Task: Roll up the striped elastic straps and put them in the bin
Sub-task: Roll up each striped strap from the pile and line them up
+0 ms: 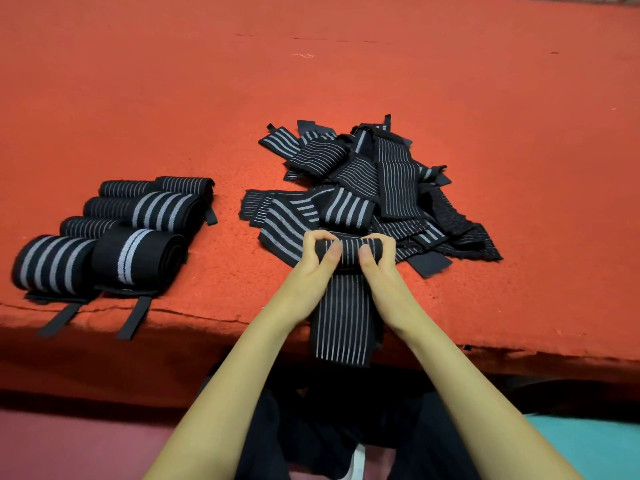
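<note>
Red cloth covers the surface [138, 81]. In my head view, several finished rolls [114, 230] lie at the left and a loose pile [374, 188] is not yet rolled; no bin shows. My left hand [313, 258] and right hand [379, 258] pinch one strap [341, 323] just before the pile. Its started roll lies left to right, and its flat tail points toward me, over the edge.

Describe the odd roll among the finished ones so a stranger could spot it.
On the red mat, find the cluster of rolled straps at left. The front-right roll is mostly black with one close pair of stripes; its neighbours carry four or more.
</note>
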A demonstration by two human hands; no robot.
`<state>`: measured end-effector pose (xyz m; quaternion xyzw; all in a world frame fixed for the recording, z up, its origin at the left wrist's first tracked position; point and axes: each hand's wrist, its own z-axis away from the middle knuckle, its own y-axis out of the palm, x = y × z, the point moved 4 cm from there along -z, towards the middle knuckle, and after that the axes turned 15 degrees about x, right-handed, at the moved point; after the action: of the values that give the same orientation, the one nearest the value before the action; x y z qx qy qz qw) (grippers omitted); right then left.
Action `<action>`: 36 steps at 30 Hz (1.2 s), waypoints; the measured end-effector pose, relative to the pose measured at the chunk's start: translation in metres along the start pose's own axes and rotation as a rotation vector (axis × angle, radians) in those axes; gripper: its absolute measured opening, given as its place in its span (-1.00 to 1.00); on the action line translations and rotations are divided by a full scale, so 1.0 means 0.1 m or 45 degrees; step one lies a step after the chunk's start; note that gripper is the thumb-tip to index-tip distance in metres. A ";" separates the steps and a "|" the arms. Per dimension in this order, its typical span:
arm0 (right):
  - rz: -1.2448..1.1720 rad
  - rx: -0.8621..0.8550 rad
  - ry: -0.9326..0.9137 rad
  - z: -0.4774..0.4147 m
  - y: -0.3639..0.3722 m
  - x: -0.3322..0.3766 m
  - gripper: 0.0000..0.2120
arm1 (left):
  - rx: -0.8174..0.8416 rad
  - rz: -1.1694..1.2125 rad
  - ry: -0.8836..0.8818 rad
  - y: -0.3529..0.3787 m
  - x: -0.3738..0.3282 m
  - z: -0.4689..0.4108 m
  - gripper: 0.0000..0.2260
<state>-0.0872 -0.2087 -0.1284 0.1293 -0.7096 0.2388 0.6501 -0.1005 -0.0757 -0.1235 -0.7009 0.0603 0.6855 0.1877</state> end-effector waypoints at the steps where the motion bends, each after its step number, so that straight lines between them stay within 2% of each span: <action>1: 0.013 -0.003 0.007 0.00 0.00 -0.01 -0.91 | -0.009 0.016 0.024 0.00 -0.01 0.01 -0.89; 4: 0.016 -0.027 -0.040 0.01 -0.01 -0.01 -0.93 | -0.002 0.072 0.146 -0.02 -0.02 0.04 -0.91; 7: 0.023 -0.037 -0.071 0.01 -0.03 -0.01 -0.97 | 0.026 0.019 0.252 -0.02 -0.04 0.05 -0.85; 10: 0.072 -0.032 -0.112 0.04 -0.02 0.01 -0.92 | -0.013 -0.027 0.206 -0.02 -0.01 0.04 -0.82; 15: 0.165 -0.071 -0.181 0.09 -0.01 0.04 -0.81 | -0.068 -0.019 -0.007 -0.03 0.04 -0.02 -0.81; 19: -0.047 -0.075 -0.108 0.07 -0.02 0.02 -0.77 | -0.041 0.080 0.082 -0.06 0.02 0.01 -0.89; 21: -0.140 -0.041 -0.071 0.03 0.00 0.00 -0.76 | -0.028 0.123 0.131 -0.07 0.01 0.05 -0.86; 25: -0.095 -0.017 -0.053 0.00 0.01 -0.04 -0.80 | 0.006 0.124 0.176 -0.04 -0.01 0.06 -0.80; 30: -0.041 -0.011 -0.154 0.05 -0.01 0.00 -0.79 | -0.095 0.124 0.066 -0.04 0.02 -0.01 -0.66; 34: -0.073 -0.043 -0.204 0.07 -0.01 0.04 -0.78 | -0.074 0.155 0.132 -0.04 0.01 0.01 -0.85; 36: -0.088 -0.063 -0.165 0.05 -0.02 0.01 -0.81 | -0.029 0.168 0.188 -0.05 0.01 0.04 -0.88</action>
<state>-0.0907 -0.2124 -0.1271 0.1529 -0.7511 0.1898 0.6135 -0.1021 -0.0695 -0.1233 -0.7461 0.1123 0.6434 0.1292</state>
